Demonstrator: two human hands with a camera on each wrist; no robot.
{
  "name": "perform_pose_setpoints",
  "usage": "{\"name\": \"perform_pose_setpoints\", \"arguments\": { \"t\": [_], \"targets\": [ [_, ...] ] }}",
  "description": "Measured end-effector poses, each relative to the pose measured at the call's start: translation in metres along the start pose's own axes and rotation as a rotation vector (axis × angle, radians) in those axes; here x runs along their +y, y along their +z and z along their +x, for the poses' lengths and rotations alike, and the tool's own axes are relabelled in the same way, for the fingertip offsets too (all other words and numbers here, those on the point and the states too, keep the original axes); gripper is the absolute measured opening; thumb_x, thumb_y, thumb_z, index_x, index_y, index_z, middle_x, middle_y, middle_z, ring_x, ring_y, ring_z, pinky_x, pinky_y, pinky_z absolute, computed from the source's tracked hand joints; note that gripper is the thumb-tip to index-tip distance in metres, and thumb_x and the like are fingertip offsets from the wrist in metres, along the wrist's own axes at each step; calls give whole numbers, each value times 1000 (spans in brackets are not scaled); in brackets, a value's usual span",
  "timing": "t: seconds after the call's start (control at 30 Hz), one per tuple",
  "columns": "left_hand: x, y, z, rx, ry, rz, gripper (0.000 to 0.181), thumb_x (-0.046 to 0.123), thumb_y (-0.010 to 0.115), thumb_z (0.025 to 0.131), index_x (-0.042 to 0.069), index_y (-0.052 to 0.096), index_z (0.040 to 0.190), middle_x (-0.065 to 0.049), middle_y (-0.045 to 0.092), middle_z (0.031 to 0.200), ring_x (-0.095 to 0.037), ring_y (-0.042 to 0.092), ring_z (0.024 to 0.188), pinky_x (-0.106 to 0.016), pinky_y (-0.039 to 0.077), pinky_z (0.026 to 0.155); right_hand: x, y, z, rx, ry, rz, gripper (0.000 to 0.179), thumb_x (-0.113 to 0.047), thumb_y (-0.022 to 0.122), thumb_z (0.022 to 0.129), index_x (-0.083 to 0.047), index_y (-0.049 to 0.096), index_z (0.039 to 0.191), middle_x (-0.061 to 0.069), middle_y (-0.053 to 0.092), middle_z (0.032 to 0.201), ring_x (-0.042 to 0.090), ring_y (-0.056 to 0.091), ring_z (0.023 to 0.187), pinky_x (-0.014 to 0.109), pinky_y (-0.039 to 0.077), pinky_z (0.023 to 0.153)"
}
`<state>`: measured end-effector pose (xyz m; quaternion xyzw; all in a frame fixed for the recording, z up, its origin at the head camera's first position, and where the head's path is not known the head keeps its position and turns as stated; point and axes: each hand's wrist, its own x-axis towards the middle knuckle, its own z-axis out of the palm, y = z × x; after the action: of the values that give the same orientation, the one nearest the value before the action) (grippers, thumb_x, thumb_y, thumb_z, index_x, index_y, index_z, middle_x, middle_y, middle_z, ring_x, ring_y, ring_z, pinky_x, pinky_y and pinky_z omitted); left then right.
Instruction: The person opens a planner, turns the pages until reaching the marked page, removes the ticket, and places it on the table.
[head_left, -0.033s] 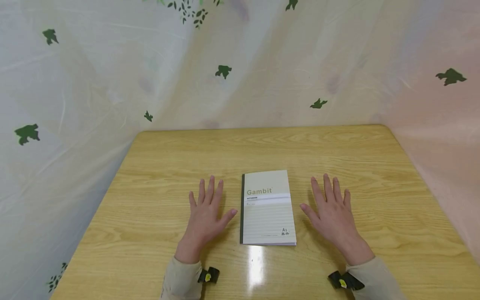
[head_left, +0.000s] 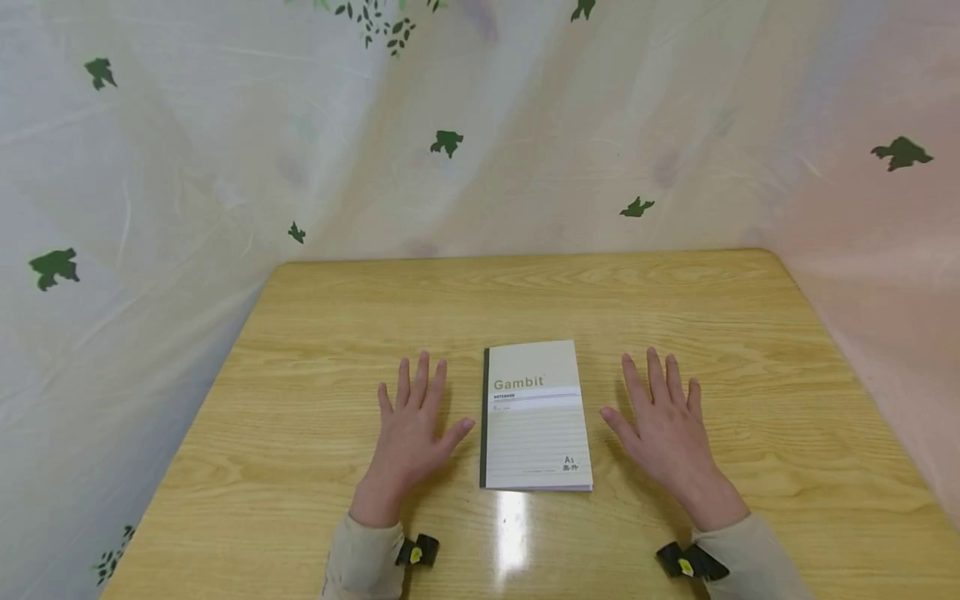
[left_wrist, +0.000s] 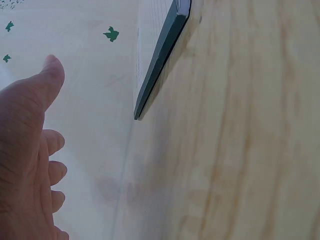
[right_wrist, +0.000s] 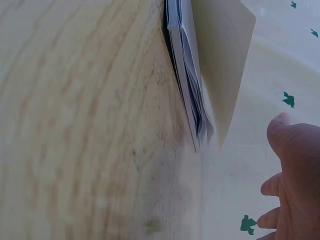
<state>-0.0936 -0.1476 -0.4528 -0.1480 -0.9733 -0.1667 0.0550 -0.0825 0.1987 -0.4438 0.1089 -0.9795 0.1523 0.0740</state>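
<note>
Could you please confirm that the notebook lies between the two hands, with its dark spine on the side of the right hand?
Not quite: the dark spine is on the side of the left hand, as the head view shows. The notebook does lie between the two hands.

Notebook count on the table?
1: the notebook lies on the table, between the left hand and the right hand, touching neither. Anything underneath it would be hidden.
</note>
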Motion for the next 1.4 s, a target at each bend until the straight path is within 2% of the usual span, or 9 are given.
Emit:
{"name": "perform_pose_setpoints", "arguments": {
  "t": [0.37, 0.53, 0.73, 0.93, 1.13, 1.27, 1.4],
  "targets": [
    [1, 0, -1, 23, 11, -22, 88, 60, 50, 93, 12, 15, 157, -13, 2, 163, -35, -8, 148, -71, 2, 108, -6, 0, 0, -58, -2, 26, 74, -49, 45, 100, -6, 21, 155, 30, 9, 158, 51, 5, 143, 72, 6, 107],
    [1, 0, -2, 18, 12, -13, 88, 60, 51, 93, 12, 14, 157, -11, -1, 163, -39, -3, 147, -71, 3, 108, -14, 6, -1, -129, -28, 37, 71, -51, 43, 101, -6, 27, 153, 30, 12, 157, 51, 8, 143, 71, 8, 107],
    [2, 1, -2, 50, 24, -16, 88, 59, 52, 92, 9, 19, 156, -17, 7, 162, -40, 0, 147, -73, 5, 107, -26, 11, -2, -175, -79, 44, 66, -50, 42, 101, -6, 36, 151, 29, 17, 157, 51, 14, 142, 71, 11, 107],
    [5, 0, -2, 54, 38, -31, 87, 59, 52, 92, 9, 20, 156, -17, 8, 162, -40, -1, 147, -73, 6, 106, -36, 12, -1, -170, -100, 66, 68, -48, 42, 102, -2, 34, 150, 27, 21, 156, 47, 16, 143, 69, 11, 108],
    [10, -3, -1, 32, 51, -42, 86, 58, 51, 94, 11, 16, 157, -14, 4, 163, -34, -8, 148, -71, 5, 108, -41, 13, 2, -135, -84, 60, 70, -45, 45, 102, 7, 35, 147, 30, 26, 153, 48, 22, 141, 69, 12, 108],
    [16, -5, -1, 22, 71, -44, 86, 58, 50, 94, 13, 14, 157, -9, -2, 163, -31, -10, 148, -70, 4, 109, -43, 13, 2, -148, -73, 71, 67, -45, 44, 102, 6, 39, 145, 29, 26, 154, 48, 22, 141, 69, 10, 109],
    [24, -8, 1, 28, 120, -53, 86, 61, 46, 94, 11, 16, 157, -11, 1, 163, -35, -5, 148, -70, 6, 109, -45, 13, 4, -135, -82, 92, 67, -46, 43, 102, 4, 37, 147, 29, 25, 154, 48, 22, 141, 68, 9, 109]
  ]
}}
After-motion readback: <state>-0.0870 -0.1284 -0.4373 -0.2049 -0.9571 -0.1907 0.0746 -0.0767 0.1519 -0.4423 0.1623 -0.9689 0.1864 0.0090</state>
